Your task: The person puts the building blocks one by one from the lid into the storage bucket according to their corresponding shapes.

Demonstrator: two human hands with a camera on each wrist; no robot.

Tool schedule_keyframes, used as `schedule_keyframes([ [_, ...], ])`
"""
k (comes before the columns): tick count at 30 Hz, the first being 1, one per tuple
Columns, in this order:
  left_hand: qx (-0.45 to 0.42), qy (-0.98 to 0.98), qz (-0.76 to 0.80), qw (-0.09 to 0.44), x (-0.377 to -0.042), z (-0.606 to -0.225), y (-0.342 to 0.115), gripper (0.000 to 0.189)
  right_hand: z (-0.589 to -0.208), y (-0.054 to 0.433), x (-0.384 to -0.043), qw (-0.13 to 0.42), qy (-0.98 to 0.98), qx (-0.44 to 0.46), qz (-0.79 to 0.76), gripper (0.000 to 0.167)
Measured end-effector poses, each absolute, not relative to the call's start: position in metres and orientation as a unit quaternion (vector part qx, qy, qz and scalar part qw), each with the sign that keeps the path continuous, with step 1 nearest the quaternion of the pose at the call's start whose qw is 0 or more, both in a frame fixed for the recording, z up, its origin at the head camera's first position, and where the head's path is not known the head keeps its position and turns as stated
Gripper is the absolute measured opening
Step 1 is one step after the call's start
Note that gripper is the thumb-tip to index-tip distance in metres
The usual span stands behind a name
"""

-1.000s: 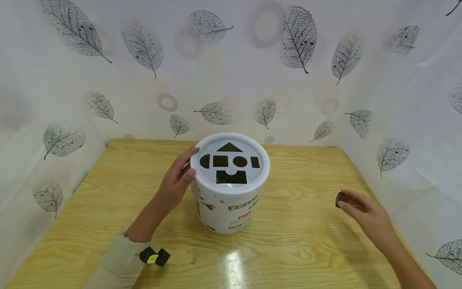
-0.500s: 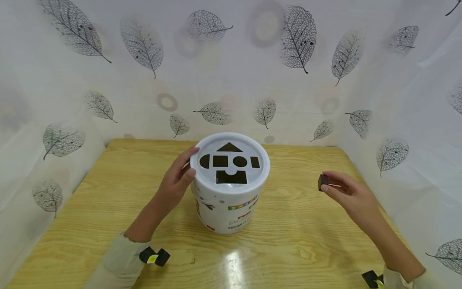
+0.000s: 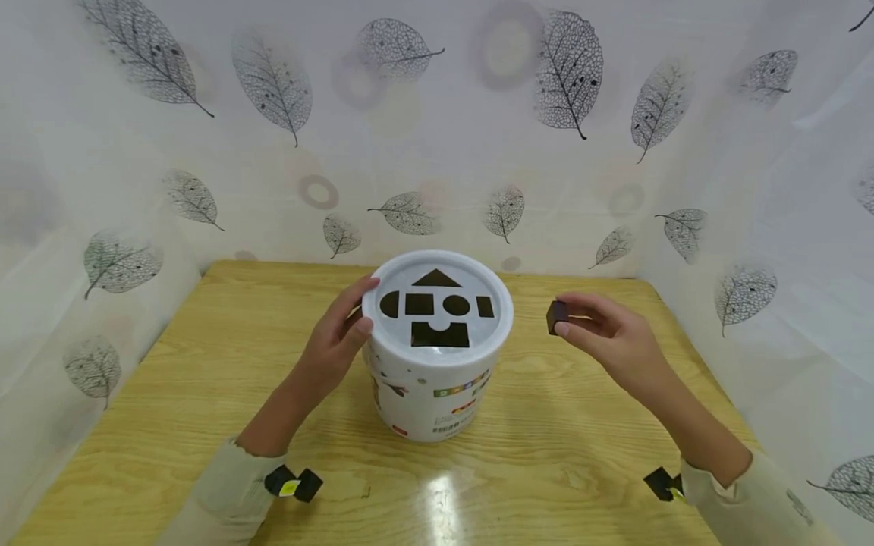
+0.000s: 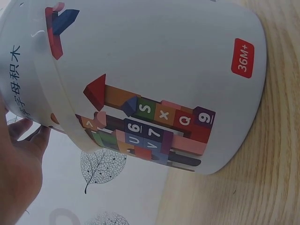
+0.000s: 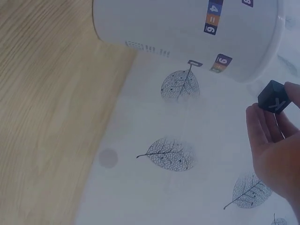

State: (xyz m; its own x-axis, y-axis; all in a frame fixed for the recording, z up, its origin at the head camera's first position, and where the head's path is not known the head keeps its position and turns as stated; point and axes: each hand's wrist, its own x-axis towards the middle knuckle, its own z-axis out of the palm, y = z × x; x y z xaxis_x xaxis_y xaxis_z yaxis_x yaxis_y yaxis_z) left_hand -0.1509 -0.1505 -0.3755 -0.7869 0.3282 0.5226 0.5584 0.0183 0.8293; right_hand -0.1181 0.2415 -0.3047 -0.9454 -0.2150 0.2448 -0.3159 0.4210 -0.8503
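A white bucket [image 3: 437,394] stands on the table, with shape cut-outs in its white lid [image 3: 492,334]: a triangle, a half circle, a square, a circle and others. At its left side my left hand [image 3: 334,330] holds the lid's edge, thumb in front and fingers behind. Right of the bucket and raised off the table, my right hand [image 3: 611,337] pinches a dark cube block [image 3: 556,318] between thumb and fingers. In the right wrist view a pale letter like a K marks one face of the block [image 5: 273,98], close to the bucket's rim.
The wooden table [image 3: 273,303] runs back to a white sheet [image 3: 437,152] printed with leaves, which also hangs along both sides. Printed toy blocks and a red label [image 4: 243,58] decorate the bucket's wall. Black wrist cameras [image 3: 293,484] sit at both sleeves.
My right hand has carried the dark block leftward and farther from me, much closer to the bucket. The left hand and the bucket have stayed in place.
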Motion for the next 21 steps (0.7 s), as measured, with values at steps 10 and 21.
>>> schedule_keyframes([
  [10,-0.312,-0.709,-0.626,0.093,-0.151,-0.375,-0.15,0.053,-0.294,0.201,-0.134,0.047,-0.812,0.204,0.545,0.038],
  [21,-0.309,-0.707,-0.63,0.085,-0.15,-0.375,-0.15,0.053,-0.298,0.18,-0.153,0.058,-0.84,0.207,0.498,0.04],
])
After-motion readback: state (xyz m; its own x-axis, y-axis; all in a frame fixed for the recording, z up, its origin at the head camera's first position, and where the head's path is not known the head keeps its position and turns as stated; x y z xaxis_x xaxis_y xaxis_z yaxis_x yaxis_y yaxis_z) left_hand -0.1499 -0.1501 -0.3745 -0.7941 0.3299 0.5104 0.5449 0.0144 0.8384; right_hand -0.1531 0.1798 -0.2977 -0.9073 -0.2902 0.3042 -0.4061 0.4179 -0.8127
